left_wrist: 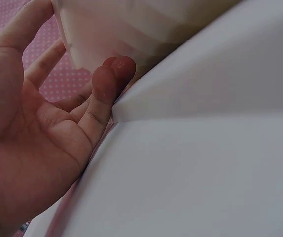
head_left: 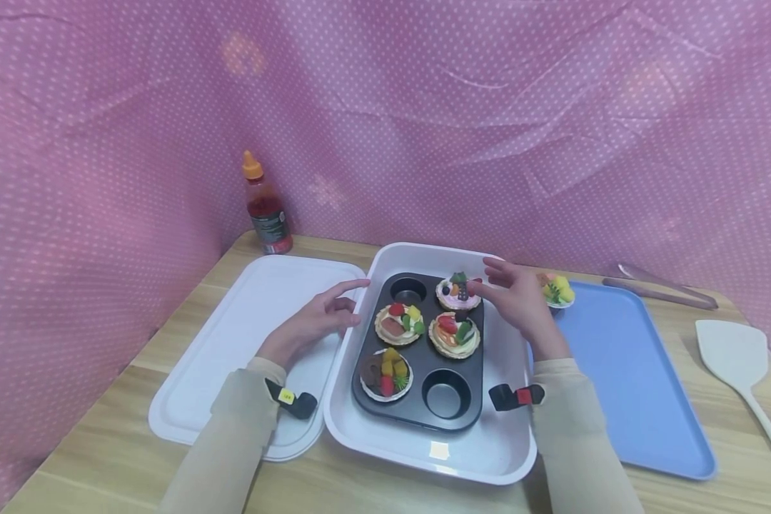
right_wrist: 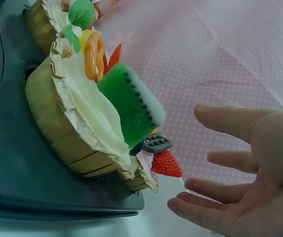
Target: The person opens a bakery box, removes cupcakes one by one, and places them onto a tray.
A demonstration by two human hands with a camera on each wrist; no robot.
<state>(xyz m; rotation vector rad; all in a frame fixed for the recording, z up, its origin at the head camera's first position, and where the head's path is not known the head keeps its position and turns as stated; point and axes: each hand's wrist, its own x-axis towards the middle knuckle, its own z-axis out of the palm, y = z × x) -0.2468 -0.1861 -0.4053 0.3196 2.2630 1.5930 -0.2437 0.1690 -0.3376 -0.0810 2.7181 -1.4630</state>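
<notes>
A dark muffin tin [head_left: 403, 410] lies inside a white bin [head_left: 424, 467] and holds several fruit tarts. My right hand [head_left: 519, 300] hovers beside the back right tart [head_left: 459, 293], its fingers spread and fairly straight. In the right wrist view a gap shows between that hand [right_wrist: 250, 173] and the tart's strawberry [right_wrist: 166, 164]. Over the bin's left rim is my left hand [head_left: 318, 314], index finger extended and the others bent loosely. The left wrist view has its fingertips [left_wrist: 117, 74] at the rim, holding nothing visible. Another tart [head_left: 455, 335] sits at middle right.
A white lid-like tray [head_left: 231, 343] lies to the left, a blue tray [head_left: 623, 378] to the right. One more tart [head_left: 557, 291] is partly hidden behind my right wrist. A sauce bottle [head_left: 268, 214] stands back left; tongs [head_left: 662, 289] and a white spatula [head_left: 735, 353] lie right.
</notes>
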